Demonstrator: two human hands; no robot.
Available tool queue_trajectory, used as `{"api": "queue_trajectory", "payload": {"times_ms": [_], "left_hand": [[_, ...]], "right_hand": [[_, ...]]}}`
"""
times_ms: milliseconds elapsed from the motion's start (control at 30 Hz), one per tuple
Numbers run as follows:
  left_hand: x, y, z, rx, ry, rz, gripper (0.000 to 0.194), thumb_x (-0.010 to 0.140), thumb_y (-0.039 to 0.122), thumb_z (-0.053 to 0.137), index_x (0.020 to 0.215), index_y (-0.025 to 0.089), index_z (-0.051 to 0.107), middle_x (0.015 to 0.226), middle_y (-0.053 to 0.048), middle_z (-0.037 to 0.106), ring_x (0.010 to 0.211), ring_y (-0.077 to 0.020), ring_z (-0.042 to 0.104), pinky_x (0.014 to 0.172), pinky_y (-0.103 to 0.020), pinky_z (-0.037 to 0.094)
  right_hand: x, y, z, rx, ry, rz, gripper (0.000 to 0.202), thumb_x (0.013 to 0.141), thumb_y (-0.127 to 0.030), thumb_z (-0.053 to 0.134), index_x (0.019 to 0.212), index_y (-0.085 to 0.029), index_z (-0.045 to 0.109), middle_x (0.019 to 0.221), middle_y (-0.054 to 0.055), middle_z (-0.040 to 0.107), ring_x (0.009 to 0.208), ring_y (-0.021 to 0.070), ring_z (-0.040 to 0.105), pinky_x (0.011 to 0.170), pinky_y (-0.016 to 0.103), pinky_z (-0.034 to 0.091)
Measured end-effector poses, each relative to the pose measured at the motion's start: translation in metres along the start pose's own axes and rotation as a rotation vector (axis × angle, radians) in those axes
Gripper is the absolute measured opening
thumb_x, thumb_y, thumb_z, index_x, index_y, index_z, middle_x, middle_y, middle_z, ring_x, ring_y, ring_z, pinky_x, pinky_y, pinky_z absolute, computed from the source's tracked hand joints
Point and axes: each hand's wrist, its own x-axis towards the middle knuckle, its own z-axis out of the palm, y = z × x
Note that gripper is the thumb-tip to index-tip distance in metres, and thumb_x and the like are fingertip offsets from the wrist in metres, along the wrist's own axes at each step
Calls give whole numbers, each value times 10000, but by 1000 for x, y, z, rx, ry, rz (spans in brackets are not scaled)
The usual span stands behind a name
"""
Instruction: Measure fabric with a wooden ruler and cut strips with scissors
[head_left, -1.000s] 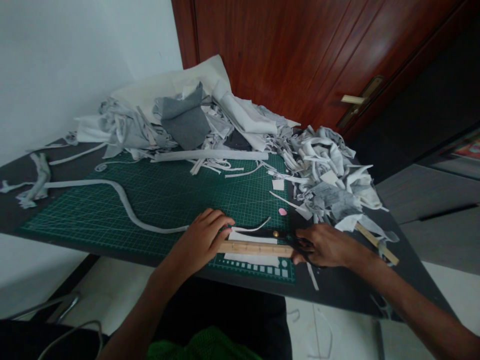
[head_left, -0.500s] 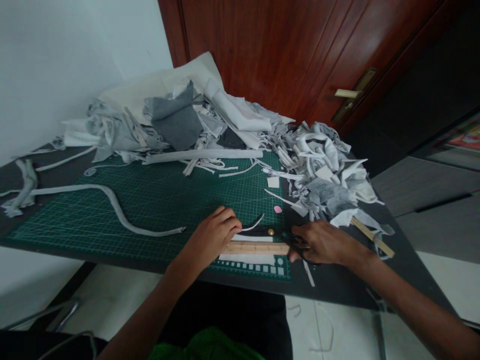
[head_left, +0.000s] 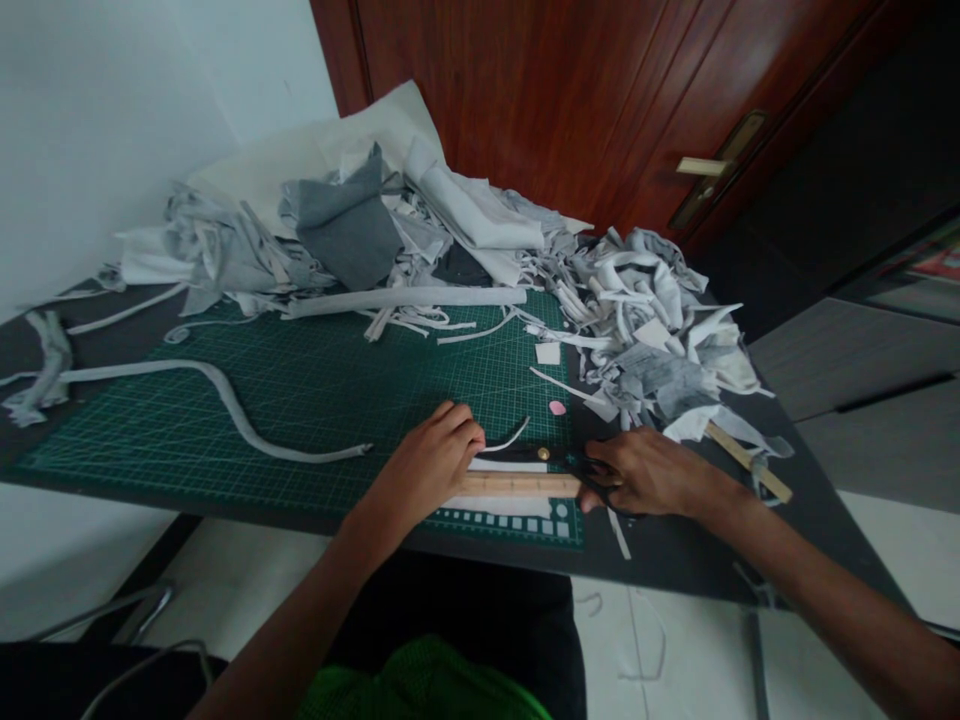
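On the green cutting mat (head_left: 337, 390), near the front edge, a wooden ruler (head_left: 517, 485) lies across white fabric (head_left: 502, 505). My left hand (head_left: 442, 450) is closed, its fingertips pinching a thin white strip (head_left: 514, 436) whose free end curls to the right. My right hand (head_left: 637, 472) is wrapped round the handles of black scissors (head_left: 544, 454). The blades point left toward my left fingertips, just above the ruler. Whether the blades are parted is hard to see.
Grey and white fabric scraps (head_left: 645, 310) are heaped along the back and right. A long grey strip (head_left: 240, 420) curves over the mat's left part. A wooden stick (head_left: 750, 463) lies at the right. Behind stands a wooden door (head_left: 517, 90).
The whole view has shifted slightly, with the table scene a little higher. My hands keep nearly the same places and hold the same things.
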Motion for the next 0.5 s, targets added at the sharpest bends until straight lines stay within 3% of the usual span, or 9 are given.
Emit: {"api": "queue_trajectory", "payload": {"times_ms": [167, 500], "left_hand": [[0, 2, 0, 22, 10, 0, 234, 1068, 147, 464, 922, 185, 642, 965, -35, 599, 982, -210, 565, 904, -372, 510], [-1, 0, 4, 3, 20, -20, 207, 1059, 141, 495, 922, 170, 647, 980, -42, 597, 1011, -220, 572, 928, -380, 505]], "right_hand": [[0, 1, 1, 7, 9, 8, 53, 832, -217, 668, 821, -179, 632, 754, 76, 717, 700, 209, 657, 592, 285, 288], [-2, 0, 0, -8, 3, 10, 61, 804, -122, 646, 839, -168, 630, 799, 82, 728, 726, 201, 658, 608, 272, 292]]}}
